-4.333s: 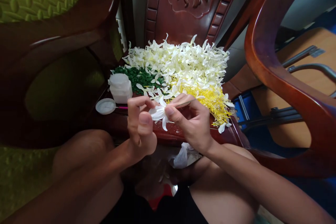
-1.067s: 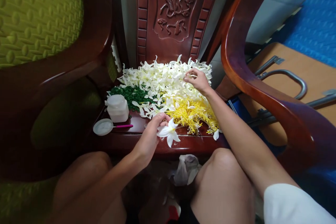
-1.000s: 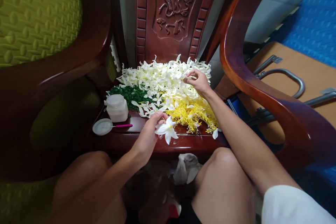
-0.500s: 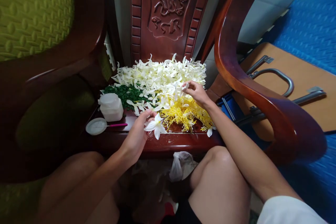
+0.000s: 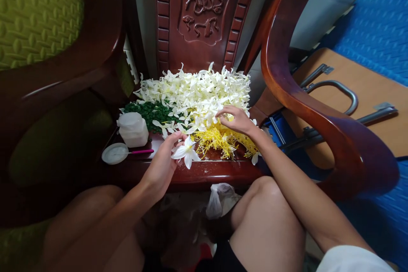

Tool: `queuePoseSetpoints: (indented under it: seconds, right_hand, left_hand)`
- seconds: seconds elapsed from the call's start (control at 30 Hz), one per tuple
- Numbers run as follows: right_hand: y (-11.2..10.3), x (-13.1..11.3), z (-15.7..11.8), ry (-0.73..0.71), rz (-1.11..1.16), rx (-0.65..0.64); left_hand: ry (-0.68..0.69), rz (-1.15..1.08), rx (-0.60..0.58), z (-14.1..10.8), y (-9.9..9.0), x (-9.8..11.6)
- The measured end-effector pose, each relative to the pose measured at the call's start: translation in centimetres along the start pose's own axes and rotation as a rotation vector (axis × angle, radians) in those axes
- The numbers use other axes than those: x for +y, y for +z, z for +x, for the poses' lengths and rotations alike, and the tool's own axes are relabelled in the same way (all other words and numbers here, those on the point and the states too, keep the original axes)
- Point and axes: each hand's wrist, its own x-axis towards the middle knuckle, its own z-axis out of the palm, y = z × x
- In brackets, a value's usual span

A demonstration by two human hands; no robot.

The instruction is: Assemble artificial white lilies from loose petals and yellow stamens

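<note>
In my left hand (image 5: 167, 148), thumb and fingers are closed on a white artificial flower (image 5: 186, 152) with a yellow centre, held over the front of the wooden seat (image 5: 172, 174). Farther right, my right hand (image 5: 235, 119) hovers with bent, parted fingers, and nothing shows in them. Below it lies a bunch of yellow stamens (image 5: 219, 140) with pale tips. Just beyond its fingertips spreads a large heap of white petals (image 5: 197, 87). Small green pieces (image 5: 149, 112) form a pile on the left of the heap.
A white plastic bottle (image 5: 133, 129) stands at the seat's left, near a shallow white lid (image 5: 114, 154) with a magenta-handled tool (image 5: 142, 151) across it. Curved wooden armrests (image 5: 296, 106) flank the seat. A plastic bag (image 5: 218, 202) hangs below; a folded table (image 5: 360, 102) lies at right.
My right hand has let go of a white petal it held and moved slightly down, its fingers now spread over the pile. My left hand keeps the flower in nearly the same place.
</note>
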Motion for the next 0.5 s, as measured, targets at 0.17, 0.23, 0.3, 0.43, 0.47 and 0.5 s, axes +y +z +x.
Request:
queuePoseSetpoints:
  seconds: [0.17, 0.23, 0.3, 0.43, 0.47, 0.5]
  right_hand:
    - [-0.21, 0.14, -0.57, 0.063, -0.042, 0.037]
    - [-0.12, 0.27, -0.49, 0.074, -0.046, 0.031]
    - [0.05, 0.41, -0.37, 0.067, -0.049, 0.005]
    - [0.36, 0.67, -0.28, 0.052, -0.093, -0.041]
    - [0.37, 0.69, -0.28, 0.055, -0.109, -0.043]
    - [0.34, 0.64, -0.29, 0.059, -0.124, -0.039]
  left_hand:
    - [-0.018, 0.005, 0.011, -0.01, 0.16, 0.00]
    - [-0.027, 0.006, 0.023, -0.01, 0.21, 0.00]
    - [-0.030, 0.012, 0.035, 0.01, 0.26, 0.02]
    - [-0.016, 0.031, 0.036, 0.05, 0.28, 0.01]
    - [-0.014, 0.037, 0.034, 0.06, 0.26, 0.00]
    - [-0.013, 0.042, 0.028, 0.07, 0.24, -0.02]
